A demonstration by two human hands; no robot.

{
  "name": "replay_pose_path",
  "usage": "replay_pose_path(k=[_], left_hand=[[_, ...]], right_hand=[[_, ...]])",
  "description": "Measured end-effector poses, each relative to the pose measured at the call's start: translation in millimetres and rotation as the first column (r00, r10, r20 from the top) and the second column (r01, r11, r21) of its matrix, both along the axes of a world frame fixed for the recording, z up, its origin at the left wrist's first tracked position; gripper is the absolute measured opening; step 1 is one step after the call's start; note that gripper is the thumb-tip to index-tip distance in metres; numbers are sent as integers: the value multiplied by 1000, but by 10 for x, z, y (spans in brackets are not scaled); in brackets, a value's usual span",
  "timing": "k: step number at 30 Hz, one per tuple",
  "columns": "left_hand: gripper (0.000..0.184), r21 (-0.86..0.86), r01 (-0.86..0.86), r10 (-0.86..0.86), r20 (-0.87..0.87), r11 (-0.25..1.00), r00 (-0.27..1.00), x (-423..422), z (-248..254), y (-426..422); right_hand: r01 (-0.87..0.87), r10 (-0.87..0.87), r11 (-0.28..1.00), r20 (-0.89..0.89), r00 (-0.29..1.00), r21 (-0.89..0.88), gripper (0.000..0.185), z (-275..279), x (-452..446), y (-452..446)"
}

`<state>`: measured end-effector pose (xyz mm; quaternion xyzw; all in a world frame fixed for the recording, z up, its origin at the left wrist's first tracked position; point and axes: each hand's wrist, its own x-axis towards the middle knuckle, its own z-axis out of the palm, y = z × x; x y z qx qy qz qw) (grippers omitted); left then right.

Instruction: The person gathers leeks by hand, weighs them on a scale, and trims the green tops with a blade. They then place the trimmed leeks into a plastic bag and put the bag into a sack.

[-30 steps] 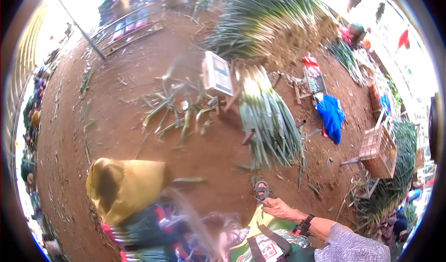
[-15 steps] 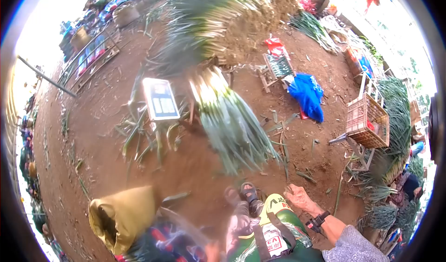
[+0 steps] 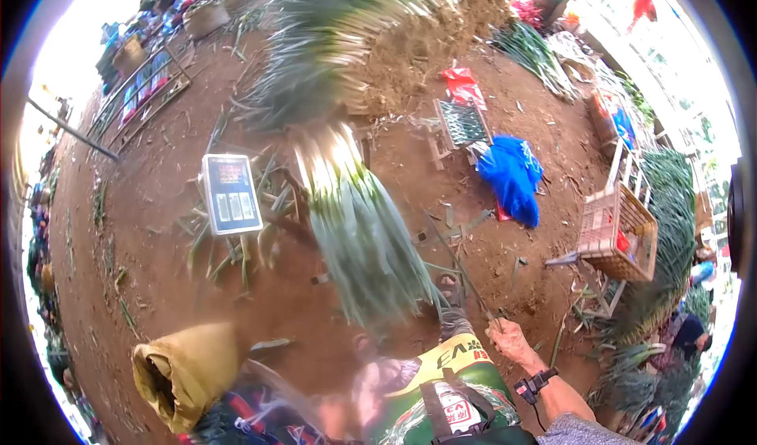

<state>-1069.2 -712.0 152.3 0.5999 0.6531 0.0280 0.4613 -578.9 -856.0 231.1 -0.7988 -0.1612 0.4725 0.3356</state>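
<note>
My right hand (image 3: 514,344), with a dark device strapped at the wrist, is closed in front of my right knee. A thin brownish strip (image 3: 461,275) runs from its fingertips toward the green onions. My left hand (image 3: 331,415) is a blur at the lower edge, left of my lap; its fingers cannot be made out. In front of my feet, a big bundle of green onions (image 3: 359,236) slopes toward me, white ends away and green leaves near my shoe (image 3: 449,291). A green and yellow printed apron (image 3: 441,374) covers my lap.
A digital scale (image 3: 231,194) stands left of the bundle amid loose leaves. Behind lies a large onion heap (image 3: 315,58). To the right are a small stool (image 3: 463,124), blue cloth (image 3: 511,178) and a plastic crate (image 3: 619,232). A yellow-brown cloth shape (image 3: 189,370) is at lower left.
The view has shifted, so the scale and bundle appear lower and further left. The strip at my right hand now slants more to the left. My left hand stays blurred.
</note>
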Motion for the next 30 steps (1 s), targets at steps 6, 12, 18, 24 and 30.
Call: replay_pose_path(k=[6, 12, 18, 24, 30], left_hand=[[36, -91, -305, 303, -31, 948, 952, 1669, 1078, -1], [40, -27, -340, 334, -137, 940, 933, 1924, 600, -256], [38, 155, -470, 481, -48, 869, 875, 2101, 181, -145], [38, 228, -582, 582, 74, 781, 810, 2219, 199, 323], [40, 222, -685, 689, 72, 694, 721, 2338, 90, 708]], right_hand=[[-403, 409, 912, 282, 868, -80, 26, -155, 1176, 325], [-625, 598, 780, 339, 726, -38, 26, -4, 1738, 1037], [-728, 697, 684, 340, 631, -51, 26, -117, 1924, 1474], [-951, 831, 274, 533, 157, -147, 18, -240, 1988, 2066], [-949, 911, 302, 321, 259, -92, 26, -188, 1649, 2831]])
